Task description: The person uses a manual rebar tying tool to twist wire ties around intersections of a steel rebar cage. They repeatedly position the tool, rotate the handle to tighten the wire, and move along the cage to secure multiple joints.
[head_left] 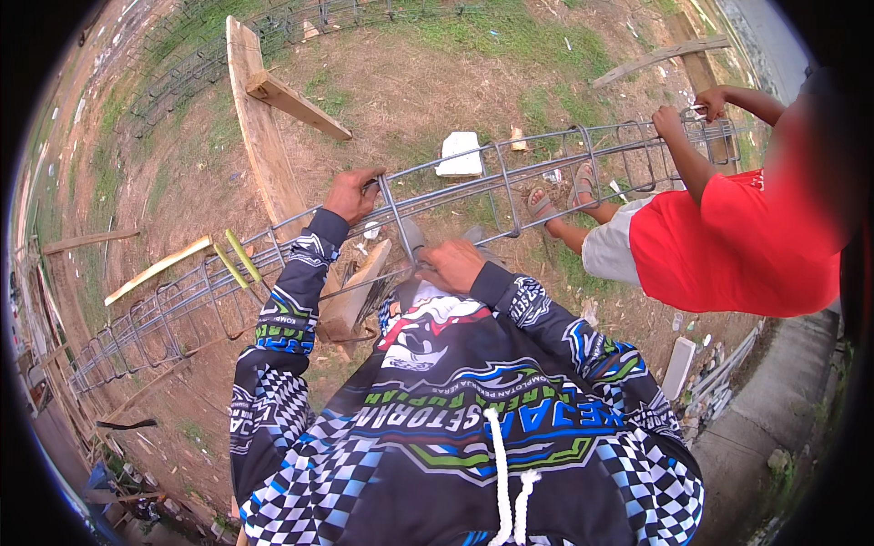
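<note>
We count one long rebar cage (pixel 510 177) stretched across the dirt ground (pixel 410 100), and a second rebar cage (pixel 273 27) lying at the far edge of the ground. We see two hands of our own, the left hand (pixel 353 193) and the right hand (pixel 451 266). One co-worker in a red shirt (pixel 728 241) adds two more hands (pixel 687 114). Two green-yellow sticks (pixel 237 259) lie by the cage. One white block (pixel 461 153) sits beyond it, and two long planks (pixel 259 127) cross at the far side.
</note>
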Tool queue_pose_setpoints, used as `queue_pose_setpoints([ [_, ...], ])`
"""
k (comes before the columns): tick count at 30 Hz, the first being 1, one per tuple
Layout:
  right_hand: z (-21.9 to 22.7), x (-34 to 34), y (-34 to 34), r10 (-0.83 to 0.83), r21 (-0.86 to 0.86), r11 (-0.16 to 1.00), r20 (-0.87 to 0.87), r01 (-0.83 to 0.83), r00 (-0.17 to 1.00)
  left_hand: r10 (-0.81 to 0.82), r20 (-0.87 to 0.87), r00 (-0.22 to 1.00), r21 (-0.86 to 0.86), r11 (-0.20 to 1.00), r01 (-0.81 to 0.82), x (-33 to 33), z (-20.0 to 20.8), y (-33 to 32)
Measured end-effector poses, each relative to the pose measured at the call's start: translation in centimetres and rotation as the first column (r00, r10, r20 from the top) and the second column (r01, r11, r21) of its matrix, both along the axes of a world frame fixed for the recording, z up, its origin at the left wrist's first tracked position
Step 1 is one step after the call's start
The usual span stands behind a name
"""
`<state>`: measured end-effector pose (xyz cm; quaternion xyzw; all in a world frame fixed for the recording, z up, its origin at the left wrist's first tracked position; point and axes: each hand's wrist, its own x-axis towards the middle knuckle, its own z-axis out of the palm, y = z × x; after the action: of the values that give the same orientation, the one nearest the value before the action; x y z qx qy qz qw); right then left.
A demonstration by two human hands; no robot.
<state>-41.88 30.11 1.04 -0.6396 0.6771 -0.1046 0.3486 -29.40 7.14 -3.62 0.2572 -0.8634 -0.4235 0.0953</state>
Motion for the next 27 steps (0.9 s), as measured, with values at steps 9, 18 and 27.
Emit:
queue_pose_setpoints([
  [9, -0.8, -0.5, 0.4, -0.006, -0.02, 1.0, 0.04, 0.007, 0.999, 0.025, 0.007, 1.0, -0.023, 0.999, -0.024, 0.1, -1.4, -1.3],
  [18, 0.9, -7.3, 6.3, -0.749, -0.419, 0.586, 0.049, 0.694, 0.661, 0.166, 0.064, 0.984, -0.004, 0.986, -0.166, -0.2, -0.7, 0.0],
  [27, -1.8, -10.2, 9.8, -0.648, -0.228, 0.756, -0.138, 0.613, 0.749, 0.152, -0.003, 0.988, -0.005, 0.988, -0.152, -0.2, -0.3, 0.3],
])
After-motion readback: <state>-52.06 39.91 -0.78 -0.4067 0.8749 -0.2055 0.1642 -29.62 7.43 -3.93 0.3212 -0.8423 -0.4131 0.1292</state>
